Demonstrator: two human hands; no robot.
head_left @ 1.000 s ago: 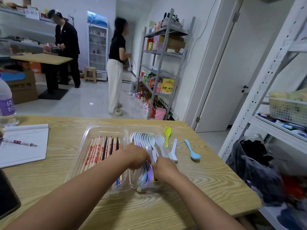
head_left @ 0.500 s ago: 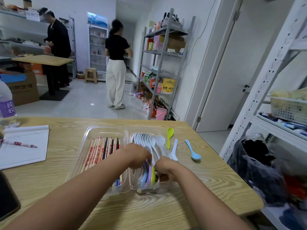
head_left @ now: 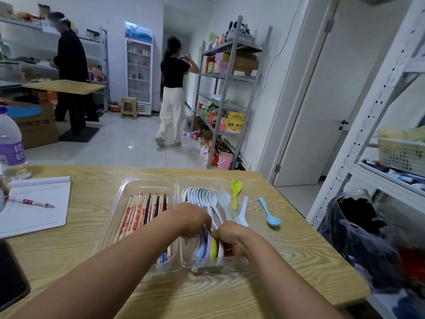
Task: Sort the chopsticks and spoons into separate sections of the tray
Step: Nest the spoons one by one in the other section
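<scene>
A clear two-section plastic tray [head_left: 147, 184] sits on the wooden table. Its left section holds several chopsticks [head_left: 142, 210], red-printed wooden ones and dark ones. Its right section holds a row of white spoons [head_left: 202, 196] and, nearer me, coloured spoons [head_left: 210, 246]. My left hand [head_left: 190, 218] and my right hand [head_left: 232, 236] are both in the right section, fingers curled down among the spoon handles. Their fingertips are hidden. On the table right of the tray lie a green spoon [head_left: 236, 188], a white spoon [head_left: 243, 212] and a blue spoon [head_left: 270, 214].
A notepad [head_left: 34, 208] with a pen [head_left: 30, 201] lies at the left, next to a water bottle [head_left: 10, 143]. A dark device [head_left: 9, 279] sits at the left edge. White shelving [head_left: 379, 93] and a black bag [head_left: 358, 229] stand right of the table. Two people stand in the room behind.
My right hand has moved nearer and deeper into the spoon section; the left hand stays among the spoon handles. The person in white trousers has walked further away.
</scene>
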